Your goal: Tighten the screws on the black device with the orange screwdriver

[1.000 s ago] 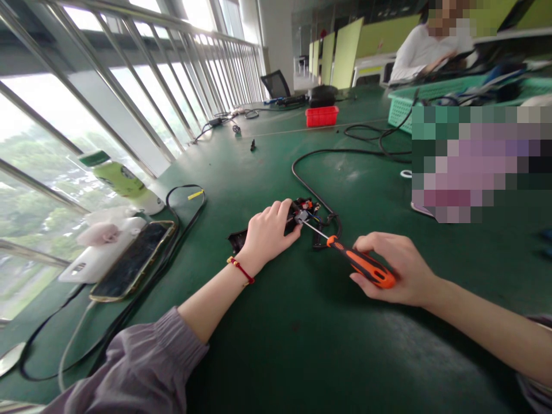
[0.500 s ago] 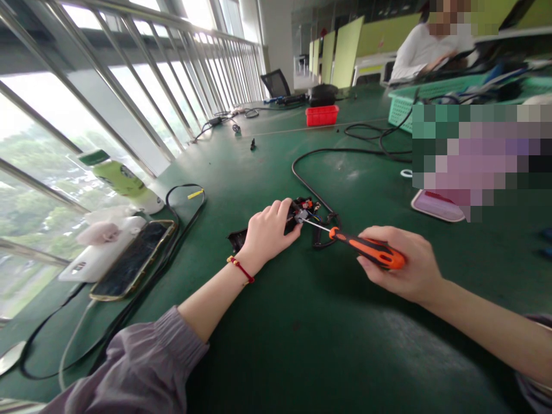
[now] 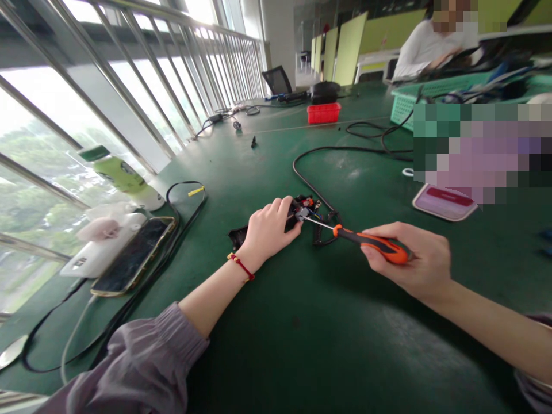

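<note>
- A black casing (image 3: 295, 207), its innards bare at one end, is laid on the green table (image 3: 276, 351) in front of the person, slantwise, with the bare end pointed away to the right, apparently so that it can be reached from that side.
- It is covered and pressed down by the left hand (image 3: 271, 229); the fingers are bent together over the far side and the thumb is set along the near side, so the casing is pinched between them, probably to stop it sliding or turning.
- A grey block (image 3: 303, 213) is left uncovered just beyond the thumb, and the tip of a screwdriver (image 3: 366, 239) is brought up to it; whether a screw is met there cannot be told.
- The orange and black handle is gripped by the right hand (image 3: 416, 256), thumb and forefinger closed on it and its butt toward the palm, a hold that seems suited to turning and light pushing; the other fingers are partly hidden.
- Past the bare end, a black cable (image 3: 310, 179) is looped across the table, seemingly out of the screwdriver's way.
- A phone (image 3: 134, 257) and a bottle (image 3: 123, 179) are set off to the left, well apart from both hands.
</note>
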The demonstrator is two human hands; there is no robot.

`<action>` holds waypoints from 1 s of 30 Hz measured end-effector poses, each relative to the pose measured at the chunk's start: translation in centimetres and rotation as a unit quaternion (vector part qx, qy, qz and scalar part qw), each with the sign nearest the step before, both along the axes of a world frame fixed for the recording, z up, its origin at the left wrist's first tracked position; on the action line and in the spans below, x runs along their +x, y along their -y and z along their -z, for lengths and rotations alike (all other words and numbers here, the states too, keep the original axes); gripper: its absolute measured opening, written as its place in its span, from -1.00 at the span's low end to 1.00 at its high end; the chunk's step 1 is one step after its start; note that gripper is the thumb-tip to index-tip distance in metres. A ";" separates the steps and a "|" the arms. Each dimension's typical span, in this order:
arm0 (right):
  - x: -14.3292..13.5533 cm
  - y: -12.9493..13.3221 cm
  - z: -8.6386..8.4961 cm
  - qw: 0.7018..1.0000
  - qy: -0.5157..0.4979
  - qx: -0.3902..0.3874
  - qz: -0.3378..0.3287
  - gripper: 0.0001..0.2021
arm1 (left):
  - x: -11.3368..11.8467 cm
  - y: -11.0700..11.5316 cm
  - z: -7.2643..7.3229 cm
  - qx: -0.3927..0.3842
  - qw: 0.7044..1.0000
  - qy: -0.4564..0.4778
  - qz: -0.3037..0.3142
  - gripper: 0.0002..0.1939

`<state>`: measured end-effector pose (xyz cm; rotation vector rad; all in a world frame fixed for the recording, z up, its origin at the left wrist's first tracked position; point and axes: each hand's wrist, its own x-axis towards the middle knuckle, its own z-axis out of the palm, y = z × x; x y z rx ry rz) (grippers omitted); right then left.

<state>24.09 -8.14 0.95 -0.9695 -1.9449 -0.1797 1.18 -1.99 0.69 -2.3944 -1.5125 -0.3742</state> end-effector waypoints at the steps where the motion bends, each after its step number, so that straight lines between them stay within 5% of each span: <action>1: 0.0 -0.1 0.0 1.000 -0.005 0.001 0.006 -0.92 | 0.0 0.0 0.0 0.000 1.000 0.001 0.001 -0.56; 11: -0.4 -0.1 0.7 0.999 -0.006 0.035 -0.029 -0.68 | 0.0 0.0 0.0 -0.002 1.000 0.000 0.005 -0.57; 19: 0.0 -0.2 0.2 0.996 -0.041 -0.076 0.031 -0.84 | 0.0 0.0 -0.1 -0.003 1.000 -0.001 -0.002 -0.57; 30: -0.1 -0.3 0.0 0.998 0.011 -0.053 0.032 -0.84 | 0.0 0.0 0.0 -0.001 1.000 -0.003 0.005 -0.56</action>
